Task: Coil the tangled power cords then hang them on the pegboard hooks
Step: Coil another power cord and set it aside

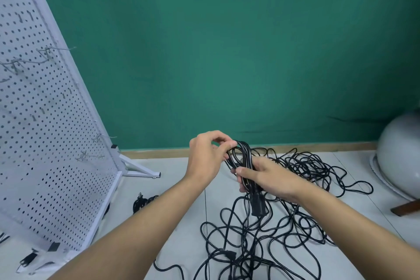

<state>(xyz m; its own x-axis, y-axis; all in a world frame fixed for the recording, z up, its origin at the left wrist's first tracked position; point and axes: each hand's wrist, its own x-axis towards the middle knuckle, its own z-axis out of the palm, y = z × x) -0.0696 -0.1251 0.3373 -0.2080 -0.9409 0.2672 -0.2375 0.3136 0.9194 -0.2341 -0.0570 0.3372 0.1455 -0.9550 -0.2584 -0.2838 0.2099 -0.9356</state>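
A black power cord coil (243,154) is held up above the floor between both hands. My right hand (266,177) grips the bundle of loops around its middle, and the cord's black plug (259,206) hangs just below that hand. My left hand (208,154) pinches the top of the loops with thumb and fingers. A tangled heap of black cords (284,223) sprawls over the floor beneath and to the right. The white pegboard (41,132) leans at the left, with several metal hooks (55,51) sticking out of it.
Another coiled black cord (142,202) lies on the floor by the pegboard's foot. The pegboard's white support leg (141,169) stretches toward the green wall. A grey rounded object (400,154) on a wooden base stands at the right edge.
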